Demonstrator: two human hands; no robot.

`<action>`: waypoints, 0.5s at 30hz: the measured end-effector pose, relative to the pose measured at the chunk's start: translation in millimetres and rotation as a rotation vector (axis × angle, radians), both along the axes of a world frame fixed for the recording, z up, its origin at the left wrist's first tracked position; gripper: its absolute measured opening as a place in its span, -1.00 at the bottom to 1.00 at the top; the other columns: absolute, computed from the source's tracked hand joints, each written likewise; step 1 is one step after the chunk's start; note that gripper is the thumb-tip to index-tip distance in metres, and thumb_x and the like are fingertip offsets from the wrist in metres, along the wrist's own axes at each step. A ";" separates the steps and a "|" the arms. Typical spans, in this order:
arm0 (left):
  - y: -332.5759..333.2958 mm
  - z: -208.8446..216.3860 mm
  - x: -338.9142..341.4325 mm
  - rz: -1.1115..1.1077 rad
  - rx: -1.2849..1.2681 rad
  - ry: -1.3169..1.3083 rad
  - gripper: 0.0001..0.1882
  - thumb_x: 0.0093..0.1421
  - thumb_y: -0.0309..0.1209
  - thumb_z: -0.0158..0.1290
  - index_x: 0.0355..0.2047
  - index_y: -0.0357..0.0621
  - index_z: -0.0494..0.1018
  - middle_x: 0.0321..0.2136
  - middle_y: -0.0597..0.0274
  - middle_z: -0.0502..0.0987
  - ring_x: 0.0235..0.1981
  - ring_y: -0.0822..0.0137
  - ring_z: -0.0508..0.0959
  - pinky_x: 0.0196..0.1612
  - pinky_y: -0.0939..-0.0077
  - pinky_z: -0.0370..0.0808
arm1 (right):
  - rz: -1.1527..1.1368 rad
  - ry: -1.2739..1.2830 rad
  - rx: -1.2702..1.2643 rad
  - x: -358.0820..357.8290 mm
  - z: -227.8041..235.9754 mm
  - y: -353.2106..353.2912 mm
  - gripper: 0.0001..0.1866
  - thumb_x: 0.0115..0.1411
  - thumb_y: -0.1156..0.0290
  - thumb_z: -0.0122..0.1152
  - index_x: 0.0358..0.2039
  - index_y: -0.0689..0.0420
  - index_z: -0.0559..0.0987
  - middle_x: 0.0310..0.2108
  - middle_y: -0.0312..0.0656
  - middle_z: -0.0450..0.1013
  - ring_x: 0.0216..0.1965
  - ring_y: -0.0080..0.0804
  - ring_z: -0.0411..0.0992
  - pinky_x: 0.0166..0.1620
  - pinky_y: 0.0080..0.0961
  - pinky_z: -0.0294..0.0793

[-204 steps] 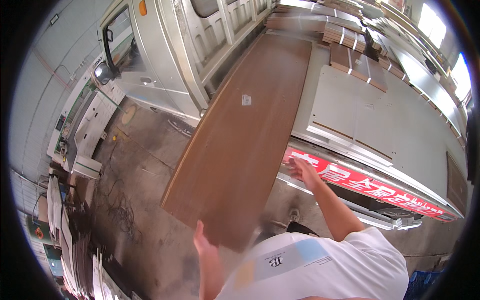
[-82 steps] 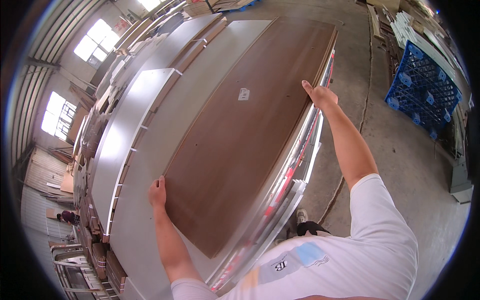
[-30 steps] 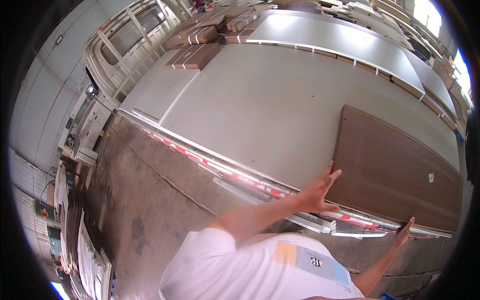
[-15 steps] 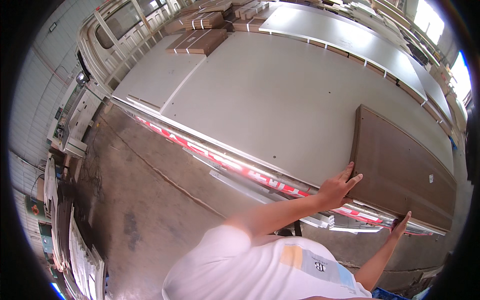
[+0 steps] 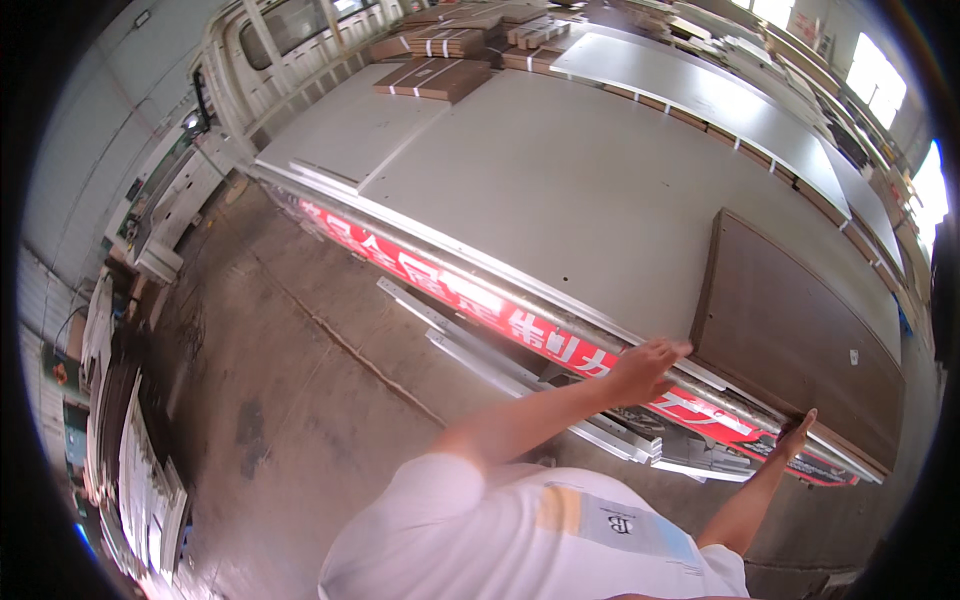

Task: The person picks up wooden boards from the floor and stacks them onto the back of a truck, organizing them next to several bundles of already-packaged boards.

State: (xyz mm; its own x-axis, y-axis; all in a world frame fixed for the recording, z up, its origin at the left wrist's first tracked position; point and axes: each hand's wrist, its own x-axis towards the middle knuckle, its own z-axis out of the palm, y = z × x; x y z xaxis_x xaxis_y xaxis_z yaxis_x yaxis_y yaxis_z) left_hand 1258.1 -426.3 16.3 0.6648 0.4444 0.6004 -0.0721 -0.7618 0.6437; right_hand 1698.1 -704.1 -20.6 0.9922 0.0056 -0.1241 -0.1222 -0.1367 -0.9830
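- Brown board (image 5: 800, 340): lies flat on the big grey table (image 5: 560, 190), at the table's near right end, its long near edge running along the table's front rail.
- Left hand (image 5: 645, 368): open, fingers spread and stretched toward the board's near left corner; fingertips at or just touching that corner, over the red strip (image 5: 520, 322) on the table's front. Nothing gripped.
- Right hand (image 5: 797, 435): open, fingers straight, resting against the board's near edge further right along the rail. Not closed round anything; whether the palm touches cannot be told.
- Both arms reach out from a white shirt (image 5: 530, 540).
- Far from the board, at the table's far left corner: stacks of brown boards (image 5: 432, 78).
- Below the table front: bare concrete floor (image 5: 300, 400), metal rails (image 5: 500, 365) lying on it.
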 end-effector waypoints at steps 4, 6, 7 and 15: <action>-62.3 -28.2 -99.1 0.010 -0.483 0.419 -0.37 0.24 -0.33 0.20 0.33 0.00 0.35 0.21 -0.05 0.47 0.18 -0.05 0.50 0.31 0.09 0.40 | -0.109 -0.028 -0.227 -12.0 -9.8 2.8 -0.03 0.07 -0.59 0.18 -0.12 0.21 0.76 -0.53 -0.26 0.49 -0.57 -0.46 0.34 -0.48 -0.40 0.31; -89.9 -80.3 -155.4 0.147 -0.427 0.414 -0.49 0.29 -0.31 0.13 0.25 0.02 0.43 0.15 -0.01 0.52 0.17 -0.02 0.51 0.28 0.11 0.40 | -0.170 -0.155 -0.277 0.3 -22.1 -1.6 -0.06 0.08 -0.56 0.22 -0.14 0.21 0.77 -0.46 -0.25 0.51 -0.51 -0.49 0.37 -0.44 -0.43 0.37; -101.9 -117.0 -192.6 0.186 -0.511 0.396 -0.57 0.30 -0.31 0.10 0.18 0.01 0.49 0.11 0.01 0.54 0.15 -0.01 0.52 0.26 0.12 0.42 | -0.175 -0.221 -0.267 1.0 -25.3 -2.9 -0.04 0.08 -0.57 0.20 -0.17 0.24 0.76 -0.45 -0.22 0.52 -0.48 -0.47 0.39 -0.41 -0.42 0.40; -239.4 -338.8 -567.0 0.628 0.001 1.005 -0.82 0.27 -0.30 0.09 -0.27 0.01 0.68 -0.24 0.26 0.70 -0.21 0.22 0.67 -0.16 0.28 0.60 | 0.169 -0.064 -0.131 -207.5 -63.9 57.6 -0.34 0.45 -0.24 -0.07 -0.62 0.03 0.45 -0.67 -0.37 0.30 -0.65 -0.57 0.22 -0.59 -0.52 0.13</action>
